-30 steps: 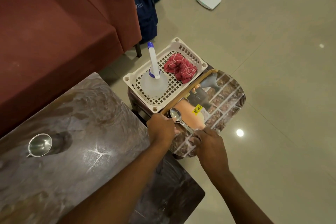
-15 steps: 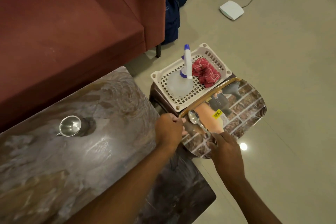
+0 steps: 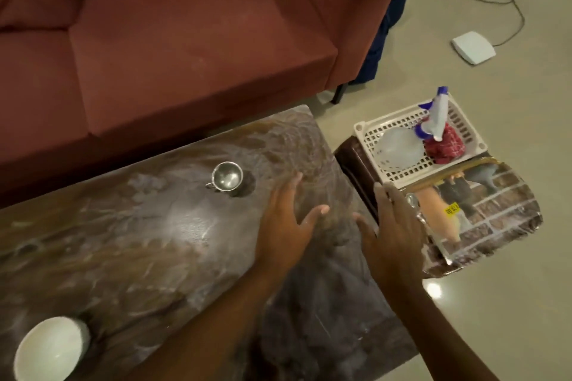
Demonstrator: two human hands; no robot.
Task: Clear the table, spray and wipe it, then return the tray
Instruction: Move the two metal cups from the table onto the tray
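Steel small handled cup (image 3: 227,178) seems light, rigid, slick: pinch its side handle. Fingers spread, left hand (image 3: 286,226) and right hand (image 3: 393,232) hold nothing.

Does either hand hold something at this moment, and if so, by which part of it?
Nothing is held. The left hand is open over the table; the right hand is open too, by the tray.

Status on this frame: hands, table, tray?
Left hand, right hand open, empty. Tray with spoon parked off table, beside basket. Steel cup, white bowl not yet cleared.
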